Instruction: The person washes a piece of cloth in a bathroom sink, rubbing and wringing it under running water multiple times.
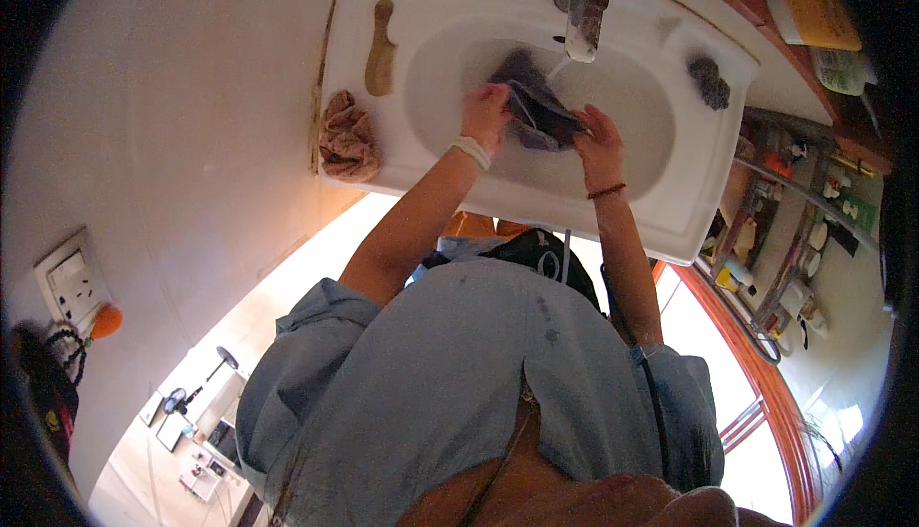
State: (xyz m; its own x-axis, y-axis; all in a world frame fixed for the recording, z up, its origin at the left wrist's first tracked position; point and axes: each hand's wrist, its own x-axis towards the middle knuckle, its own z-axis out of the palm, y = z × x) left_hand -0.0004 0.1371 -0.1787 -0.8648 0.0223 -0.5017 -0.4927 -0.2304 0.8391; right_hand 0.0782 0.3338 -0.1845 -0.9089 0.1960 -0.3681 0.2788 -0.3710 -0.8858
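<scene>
A dark grey-purple cloth item (542,107) is stretched between my two hands over the basin of a white washbasin (646,200). My left hand (487,116) grips its left edge, and a pale band circles that wrist. On the other side, my right hand (600,143) pinches the right corner between thumb and fingers; a dark beaded bracelet sits on this wrist. Directly above the cloth is the metal faucet (583,28), with a thin stream of water falling from its spout behind the fabric. Part of the cloth hangs low into the basin.
On the basin's left ledge lie a wooden comb (380,53) and a crumpled brown cloth (349,141). A dark, bunched object (708,82) rests on the right ledge. Bottles (815,21) stand on a shelf at upper right. A wall socket (70,279) is at left.
</scene>
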